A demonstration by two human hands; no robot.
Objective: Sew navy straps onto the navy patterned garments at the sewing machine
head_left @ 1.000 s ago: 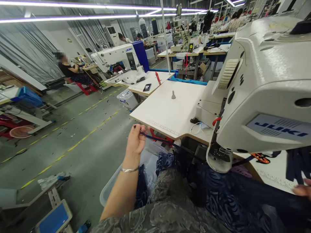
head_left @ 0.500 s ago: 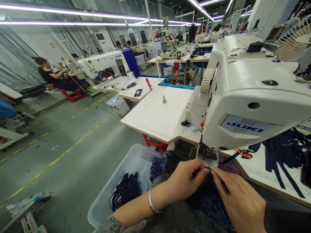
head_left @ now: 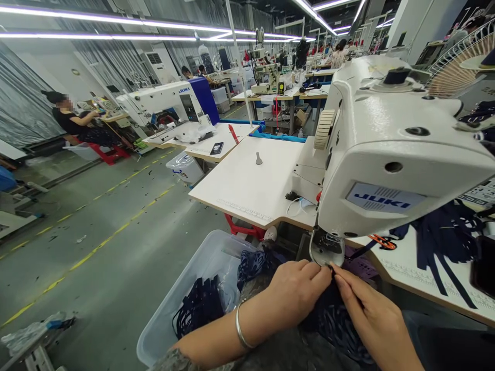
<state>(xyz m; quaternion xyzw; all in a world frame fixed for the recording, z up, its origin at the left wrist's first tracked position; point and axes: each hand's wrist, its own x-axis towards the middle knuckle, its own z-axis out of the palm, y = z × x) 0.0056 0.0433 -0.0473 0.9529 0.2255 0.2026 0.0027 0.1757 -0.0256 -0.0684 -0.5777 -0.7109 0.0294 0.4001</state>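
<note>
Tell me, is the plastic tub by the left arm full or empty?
Partly filled: the plastic tub holds dark strips, with bare plastic visible beside them.

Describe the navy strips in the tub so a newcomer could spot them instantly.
Start from the big white sewing machine at right, then go down and left to the translucent tub, partly behind the left forearm. Inside lies the loose bundle of navy strips; unlike the patterned fabric bunched to its right, they are plain and narrow.

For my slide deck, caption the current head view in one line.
Left hand and right hand close together at a white JUKI machine, patterned navy fabric below.
</note>
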